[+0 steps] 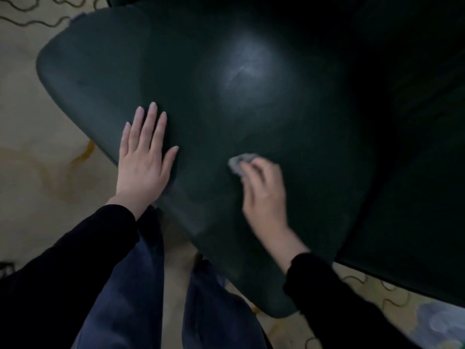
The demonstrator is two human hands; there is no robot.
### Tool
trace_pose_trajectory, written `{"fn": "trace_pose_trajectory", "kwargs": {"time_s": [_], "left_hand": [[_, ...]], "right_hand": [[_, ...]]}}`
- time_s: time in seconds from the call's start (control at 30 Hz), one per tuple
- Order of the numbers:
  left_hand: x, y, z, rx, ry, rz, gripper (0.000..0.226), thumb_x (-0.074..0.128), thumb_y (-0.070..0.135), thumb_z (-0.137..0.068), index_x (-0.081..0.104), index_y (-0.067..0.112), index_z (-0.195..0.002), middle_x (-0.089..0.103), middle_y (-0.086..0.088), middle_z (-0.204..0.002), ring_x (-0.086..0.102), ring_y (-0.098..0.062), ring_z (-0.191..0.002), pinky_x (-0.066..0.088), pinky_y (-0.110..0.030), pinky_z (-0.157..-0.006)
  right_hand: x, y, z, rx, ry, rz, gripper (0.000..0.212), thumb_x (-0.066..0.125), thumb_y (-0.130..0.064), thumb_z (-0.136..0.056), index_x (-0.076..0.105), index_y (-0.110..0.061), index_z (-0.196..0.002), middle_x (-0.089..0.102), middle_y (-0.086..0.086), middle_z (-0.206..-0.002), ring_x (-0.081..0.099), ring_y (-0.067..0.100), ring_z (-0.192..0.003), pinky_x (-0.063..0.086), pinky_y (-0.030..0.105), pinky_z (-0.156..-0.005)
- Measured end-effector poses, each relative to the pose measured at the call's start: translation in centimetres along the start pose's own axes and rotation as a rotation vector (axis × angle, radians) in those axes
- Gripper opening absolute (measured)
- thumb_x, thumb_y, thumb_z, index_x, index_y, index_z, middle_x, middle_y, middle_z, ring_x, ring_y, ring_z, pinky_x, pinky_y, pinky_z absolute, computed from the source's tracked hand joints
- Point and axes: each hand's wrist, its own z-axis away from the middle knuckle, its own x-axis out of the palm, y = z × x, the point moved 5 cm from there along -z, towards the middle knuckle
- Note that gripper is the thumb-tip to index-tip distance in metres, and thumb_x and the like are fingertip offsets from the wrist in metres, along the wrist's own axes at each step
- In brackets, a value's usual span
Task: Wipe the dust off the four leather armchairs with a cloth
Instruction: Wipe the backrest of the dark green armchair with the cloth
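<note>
A dark green leather armchair (226, 102) fills most of the view, seen from above, with a pale sheen on its seat. My left hand (144, 159) lies flat on the seat's front left edge, fingers straight and together. My right hand (264, 192) grips a small crumpled grey cloth (239, 163) and presses it on the seat near the front. The right hand is blurred. Most of the cloth is hidden under my fingers.
The chair's arm and back (415, 172) rise dark on the right. Beige patterned carpet (37, 147) lies to the left and at the lower right. My legs in blue trousers (141, 285) stand against the seat's front edge.
</note>
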Motion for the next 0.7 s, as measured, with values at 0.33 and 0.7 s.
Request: {"fn": "trace_pose_trajectory", "kwargs": {"time_s": [0.33, 0.7], "left_hand": [[-0.5, 0.3, 1.4, 0.02, -0.019, 0.008, 0.061, 0.031, 0.042, -0.103, 0.024, 0.008, -0.153, 0.016, -0.008, -0.162, 0.009, -0.026, -0.15, 0.007, -0.037, -0.12], [0.0, 0.0, 2.0, 0.029, -0.009, 0.038, 0.06, 0.031, 0.041, -0.103, 0.022, 0.01, -0.153, 0.015, -0.007, -0.162, 0.007, -0.025, -0.15, 0.003, -0.034, -0.12]], "right_hand": [[-3.0, 1.5, 0.3, 0.157, 0.132, -0.042, 0.024, 0.053, -0.003, -0.09, 0.067, 0.0, -0.109, 0.052, 0.015, -0.11, 0.055, 0.032, -0.098, 0.046, 0.037, -0.09], [-3.4, 4.0, 9.2, 0.747, 0.307, 0.197, 0.025, 0.052, -0.011, -0.096, 0.059, -0.003, -0.119, 0.044, 0.015, -0.119, 0.051, 0.025, -0.104, 0.049, 0.041, -0.087]]}}
